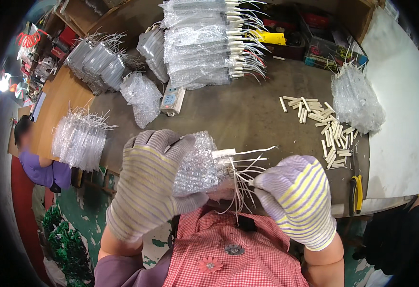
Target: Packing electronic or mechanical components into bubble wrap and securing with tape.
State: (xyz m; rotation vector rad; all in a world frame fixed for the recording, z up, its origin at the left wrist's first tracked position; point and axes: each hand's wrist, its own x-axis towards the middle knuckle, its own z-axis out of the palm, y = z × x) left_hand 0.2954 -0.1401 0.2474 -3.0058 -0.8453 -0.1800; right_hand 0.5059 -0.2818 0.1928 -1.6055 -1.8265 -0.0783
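My left hand (147, 184), in a striped knit glove, grips a bubble-wrapped bundle (197, 165) near the table's front edge. Thin white wires (240, 189) fan out from the bundle's right end, some drooping over my checked apron. One wire on the far side passes through a white tube-shaped sleeve (225, 153) lying against the wrap. My right hand (300, 198), gloved too, is closed, thumb and fingertips pinched at the end of a white wire. Its fingertips partly hide what they hold.
Loose white sleeves (331, 131) lie scattered at right, beside a bubble-wrapped bundle (358, 98). Yellow-handled pliers (358, 193) rest by the front edge. A tall stack of wrapped bundles (197, 45) stands at the back, and more bundles (80, 141) sit left. A person (42, 165) is at far left.
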